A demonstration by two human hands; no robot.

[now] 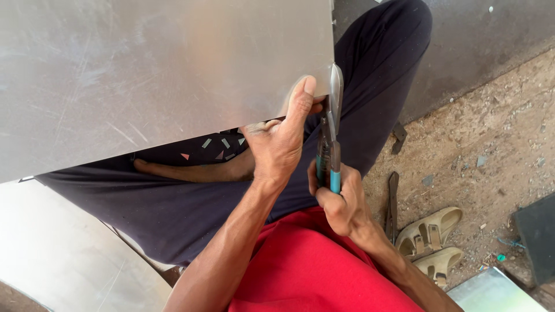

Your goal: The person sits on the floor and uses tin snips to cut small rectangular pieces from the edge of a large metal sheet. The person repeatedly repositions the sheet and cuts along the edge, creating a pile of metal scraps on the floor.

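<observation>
right hand [341, 202] grips snips [330, 144] | left hand [280, 138] pinches metal sheet [144, 75] | dirt floor [491, 144], sandals [430, 240]

You have one large flat grey metal sheet [162, 69] across your lap and one pair of blue-handled tin snips [330, 144] at its edge. Two beige strapped sandals [430, 242] sit on the dirt. About six small triangular metal offcuts [222, 147] lie on your dark trousers. Two bare hands are in view: left hand [277, 144], right hand [341, 202].
</observation>
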